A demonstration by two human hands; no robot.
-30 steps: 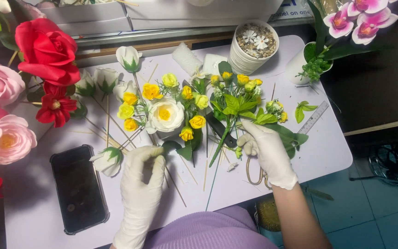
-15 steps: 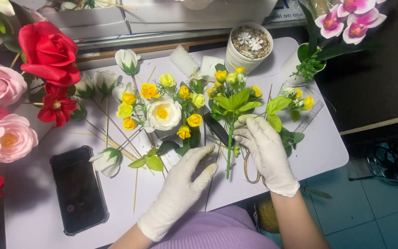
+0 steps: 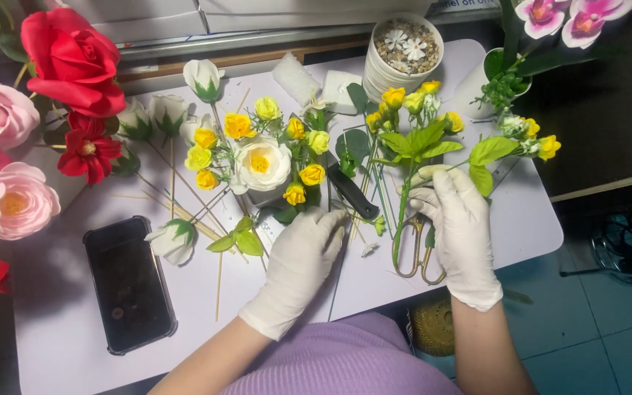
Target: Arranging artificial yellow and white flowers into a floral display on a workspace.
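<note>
The right hand (image 3: 461,227), gloved in white, had its grip clenched around a sprig of small yellow artificial roses (image 3: 412,135), pinching the green stem just under the leaves so that the blooms stood up above the fingers. A second, leafier sprig (image 3: 510,146) with a yellow bud reached out to the right from about the same point; whether the same fingers held it could not be told. The left hand (image 3: 303,260), gloved too, lay palm down on the surface (image 3: 60,358) with its fingers spread and its grip released, the fingertips among thin loose stems (image 3: 345,249) just below a black-handled tool (image 3: 352,192). Gold-handled scissors (image 3: 418,252) lay directly under the right hand. Further left stood a bunch of yellow rosebuds about a larger white rose (image 3: 261,162), then white buds on bare sticks (image 3: 173,240), and a black phone (image 3: 129,281) flat near the front edge. A white pot of pebbles (image 3: 404,51) stood at the back, with red and pink roses (image 3: 67,62) at the far left. The step in hand looked like gathering stems to the held sprig; the next move would call for a fine pinch on one thin stem, lifted clear of the rest without shifting the scissors.
</note>
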